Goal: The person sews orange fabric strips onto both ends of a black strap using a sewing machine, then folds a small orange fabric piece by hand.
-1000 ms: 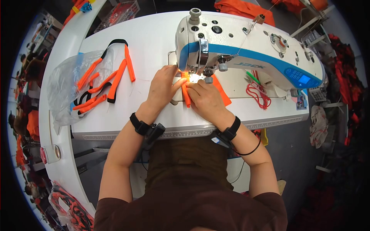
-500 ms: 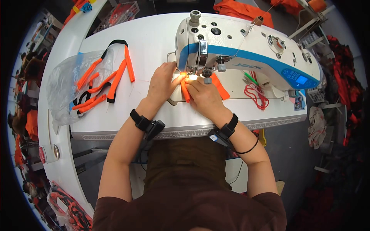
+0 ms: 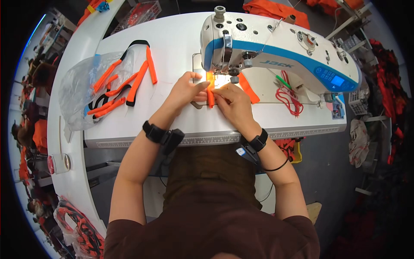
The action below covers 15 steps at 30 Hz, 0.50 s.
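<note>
The orange strip (image 3: 210,99) runs out from under the sewing machine's (image 3: 278,48) lit head. Beside it, the left hand (image 3: 186,90) has its fingers spread; the right hand's (image 3: 235,101) bunch at its other edge, whether clamped I can't tell.

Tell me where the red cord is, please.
In the head view, the red cord lies right of the right hand, beside a green tool, near the sewing machine.
</note>
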Available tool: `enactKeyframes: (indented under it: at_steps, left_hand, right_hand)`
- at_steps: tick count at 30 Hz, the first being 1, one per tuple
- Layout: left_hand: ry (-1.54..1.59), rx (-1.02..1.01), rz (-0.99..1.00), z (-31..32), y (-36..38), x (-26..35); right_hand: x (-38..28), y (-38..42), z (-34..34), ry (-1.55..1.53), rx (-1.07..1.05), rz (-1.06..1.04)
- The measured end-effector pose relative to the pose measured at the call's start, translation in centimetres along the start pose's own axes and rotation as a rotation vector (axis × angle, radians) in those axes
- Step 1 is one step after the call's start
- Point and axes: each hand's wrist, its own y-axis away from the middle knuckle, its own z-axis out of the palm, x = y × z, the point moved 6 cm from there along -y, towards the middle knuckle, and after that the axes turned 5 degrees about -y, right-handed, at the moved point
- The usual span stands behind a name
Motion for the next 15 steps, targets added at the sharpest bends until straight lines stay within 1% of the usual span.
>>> enactKeyframes:
  at_steps: [4,6,9,12,15]
  left_hand:
    - [-0.104,0.009,-0.016,0.0,-0.8,-0.2]
    - [-0.081,0.02,-0.021,0.1,-0.7,0.1]
    - [-0.081,0.032,-0.067,0.5,-0.4,0.8]
    - [-0.102,0.08,-0.041,0.5,-0.7,0.7]
    - [-0.165,0.078,-0.053,0.3,-1.2,0.6]
  right_hand:
    - [0.4,0.5,0.1,-0.113,0.075,0.055]
    - [0.8,0.8,-0.3,-0.167,0.075,0.153]
    - [1.3,0.8,-0.4,-0.216,0.096,0.165]
    - [1.6,0.8,-0.3,-0.223,0.083,0.177]
    - [1.6,0.8,-0.3,-0.233,0.093,0.171]
